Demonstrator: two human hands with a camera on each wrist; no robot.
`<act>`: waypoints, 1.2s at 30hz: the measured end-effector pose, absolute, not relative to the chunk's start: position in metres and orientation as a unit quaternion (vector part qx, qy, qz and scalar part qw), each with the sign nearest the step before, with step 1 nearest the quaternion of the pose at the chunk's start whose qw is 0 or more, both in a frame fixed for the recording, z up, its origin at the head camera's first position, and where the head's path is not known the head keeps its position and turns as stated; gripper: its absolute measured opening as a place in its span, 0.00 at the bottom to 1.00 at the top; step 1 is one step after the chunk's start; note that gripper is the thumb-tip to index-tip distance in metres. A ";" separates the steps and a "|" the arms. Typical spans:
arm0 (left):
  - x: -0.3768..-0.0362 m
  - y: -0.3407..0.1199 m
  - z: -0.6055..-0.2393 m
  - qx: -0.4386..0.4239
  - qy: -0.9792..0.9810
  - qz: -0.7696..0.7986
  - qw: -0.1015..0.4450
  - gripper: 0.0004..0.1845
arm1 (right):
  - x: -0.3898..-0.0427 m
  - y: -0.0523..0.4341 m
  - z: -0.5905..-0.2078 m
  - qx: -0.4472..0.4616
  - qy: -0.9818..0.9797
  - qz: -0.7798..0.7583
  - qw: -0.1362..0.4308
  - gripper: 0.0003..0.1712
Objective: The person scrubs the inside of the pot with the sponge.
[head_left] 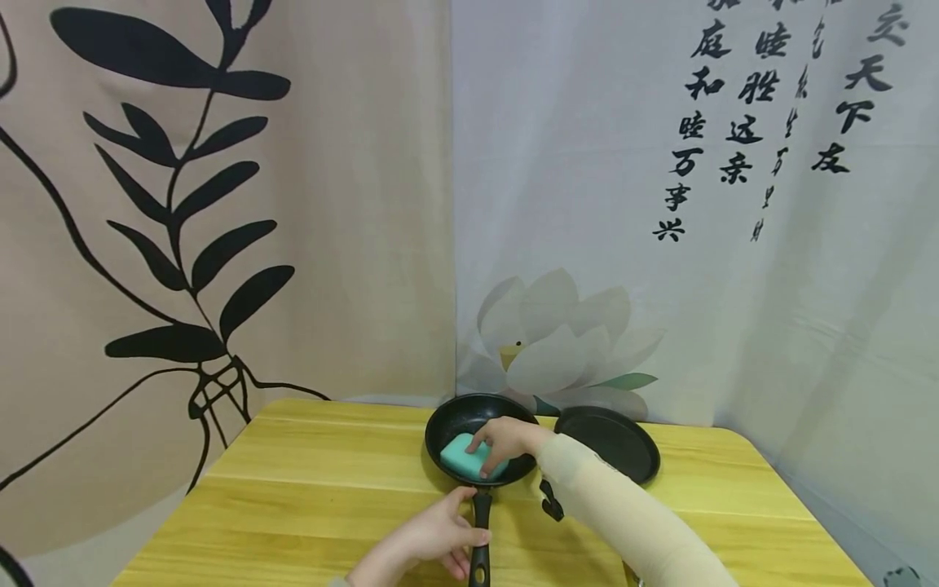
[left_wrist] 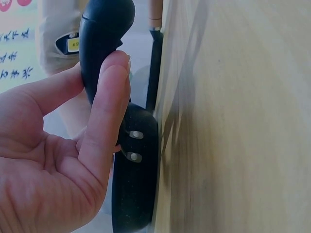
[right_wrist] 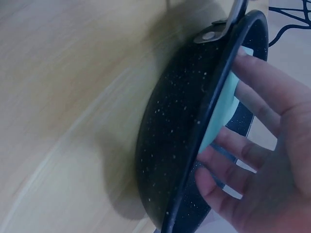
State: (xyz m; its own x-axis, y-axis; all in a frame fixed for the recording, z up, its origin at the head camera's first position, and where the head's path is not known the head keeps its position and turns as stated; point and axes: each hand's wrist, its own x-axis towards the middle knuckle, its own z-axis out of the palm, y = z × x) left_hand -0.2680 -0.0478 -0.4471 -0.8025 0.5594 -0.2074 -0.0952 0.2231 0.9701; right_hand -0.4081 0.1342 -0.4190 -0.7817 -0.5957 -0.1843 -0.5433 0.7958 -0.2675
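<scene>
Our left hand (head_left: 433, 538) at the bottom center of the frame, fingers and thumb curled in a grip, our right hand (head_left: 506, 440) just above it, fingers straight, pressing down, forearm in a pale sleeve

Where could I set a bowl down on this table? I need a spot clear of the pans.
The table is bare left of the frying pan, out to its left edge. Crowded: centre-right, with that pan, sponge, both hands and the second pan.

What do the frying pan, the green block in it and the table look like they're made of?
Frying pan: probably metal with a matte black speckled non-stick coating; white flecks and rivets show in the wrist views. Its handle looks like smooth black plastic. Green block: seemingly soft foam sponge, matte mint. Table: yellow wood-grain surface, possibly laminate.
</scene>
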 end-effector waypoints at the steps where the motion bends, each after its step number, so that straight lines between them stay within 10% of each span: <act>1: -0.268 -0.048 -0.448 0.158 0.734 0.602 0.271 0.41 | -0.408 0.134 -0.419 -0.304 0.938 -0.103 0.131 0.26; 36: -0.268 -0.047 -0.447 0.153 0.738 0.603 0.262 0.41 | -0.427 0.116 -0.431 -0.267 0.953 -0.114 0.092 0.27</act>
